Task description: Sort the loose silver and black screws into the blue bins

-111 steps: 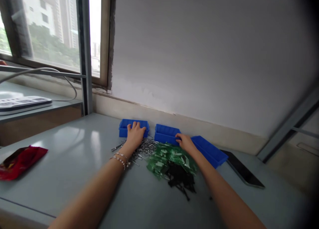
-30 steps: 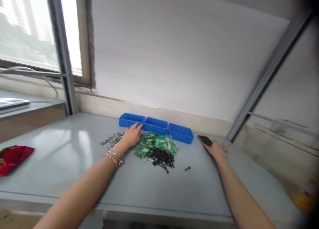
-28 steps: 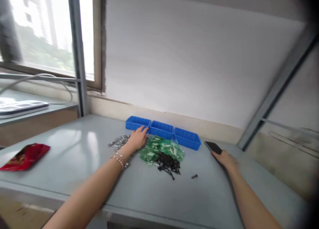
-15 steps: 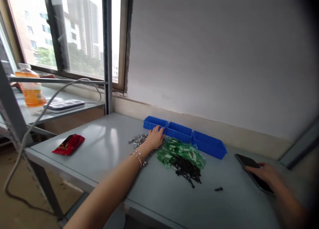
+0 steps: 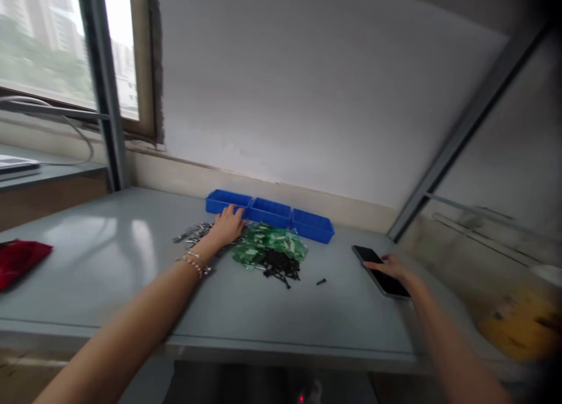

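Note:
My left hand (image 5: 227, 223), with a beaded bracelet on its wrist, rests over the right side of a pile of silver screws (image 5: 195, 233). Its fingers are spread and reach the front wall of the left blue bin (image 5: 215, 206); nothing shows in them. Right beside that hand lie green plastic packets (image 5: 263, 237), with a heap of black screws (image 5: 281, 264) against their front. At the right, my right hand (image 5: 397, 269) grips a dark smartphone (image 5: 373, 260) lying on the table, thumb across its near side and fingers at the far edge.
Two more blue bins, a middle one (image 5: 270, 214) and a right one (image 5: 312, 226), continue the row near the wall. One loose black screw (image 5: 321, 281) lies apart on the grey table (image 5: 272, 316). A red packet (image 5: 21, 259) is at far left; metal posts (image 5: 432, 167) flank the table.
The view has swung right, so the bins, screws and hands appear further left. My left hand stays over the silver screws and my right hand stays on the smartphone.

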`<state>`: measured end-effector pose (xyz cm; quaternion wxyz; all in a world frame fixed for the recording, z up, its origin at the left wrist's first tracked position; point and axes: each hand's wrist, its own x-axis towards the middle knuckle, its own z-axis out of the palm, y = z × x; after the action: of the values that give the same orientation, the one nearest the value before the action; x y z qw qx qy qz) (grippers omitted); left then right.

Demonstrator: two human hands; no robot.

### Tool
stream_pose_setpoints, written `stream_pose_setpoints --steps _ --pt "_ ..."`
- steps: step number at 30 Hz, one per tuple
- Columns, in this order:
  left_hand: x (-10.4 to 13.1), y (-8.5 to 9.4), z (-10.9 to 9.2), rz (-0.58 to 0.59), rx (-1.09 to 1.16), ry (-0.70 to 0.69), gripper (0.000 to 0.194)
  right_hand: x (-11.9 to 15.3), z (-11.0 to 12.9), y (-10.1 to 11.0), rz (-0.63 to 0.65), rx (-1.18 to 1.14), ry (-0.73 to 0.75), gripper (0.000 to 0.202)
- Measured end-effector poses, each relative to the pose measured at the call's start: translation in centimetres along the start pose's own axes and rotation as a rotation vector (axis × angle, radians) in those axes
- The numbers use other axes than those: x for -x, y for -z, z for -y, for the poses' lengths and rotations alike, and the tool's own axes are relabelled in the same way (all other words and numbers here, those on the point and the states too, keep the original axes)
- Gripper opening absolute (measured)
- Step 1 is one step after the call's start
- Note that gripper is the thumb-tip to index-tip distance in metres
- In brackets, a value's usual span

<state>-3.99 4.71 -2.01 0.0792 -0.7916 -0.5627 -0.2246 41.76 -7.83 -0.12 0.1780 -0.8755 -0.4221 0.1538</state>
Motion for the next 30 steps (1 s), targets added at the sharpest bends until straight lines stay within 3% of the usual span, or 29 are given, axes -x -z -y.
stream_pose_setpoints --steps 4,6,9,15,19,22,27,30 --pt "-0.3 -0.5 0.2 0.015 -0.010 -0.013 0.040 2.0 0.0 3.4 0.052 -0.025 -0.164 0.058" --pt "-0.3 -0.6 0.2 0.023 -0.009 -0.014 0.040 2.3 -1.0 4.2 0.181 -0.036 -0.260 0.049" --pt "-0.3 -0.5 0.2 0.047 -0.004 -0.013 0.041 2.6 -2.6 4.3 0.424 -0.139 -0.318 0.045" --pt "-0.5 -0.8 0.4 0.057 0.004 -0.016 0.042 3.4 -3.2 4.0 0.480 -0.259 -0.306 0.044" --pt "-0.5 -1.1 0.5 0.061 -0.003 -0.015 0.041 3.7 -2.2 3.8 0.452 -0.291 -0.338 0.043" --pt "-0.5 -1.1 0.5 0.065 -0.011 -0.010 0.041 3.9 -1.5 3.0 0.335 -0.240 -0.337 0.050" --pt "-0.5 -0.8 0.2 0.085 -0.014 -0.003 0.042 4.2 -0.3 1.6 0.092 0.002 -0.158 0.052" --pt "-0.5 -0.8 0.1 0.092 -0.014 -0.001 0.042 4.3 0.1 1.1 0.065 -0.003 -0.128 0.043"
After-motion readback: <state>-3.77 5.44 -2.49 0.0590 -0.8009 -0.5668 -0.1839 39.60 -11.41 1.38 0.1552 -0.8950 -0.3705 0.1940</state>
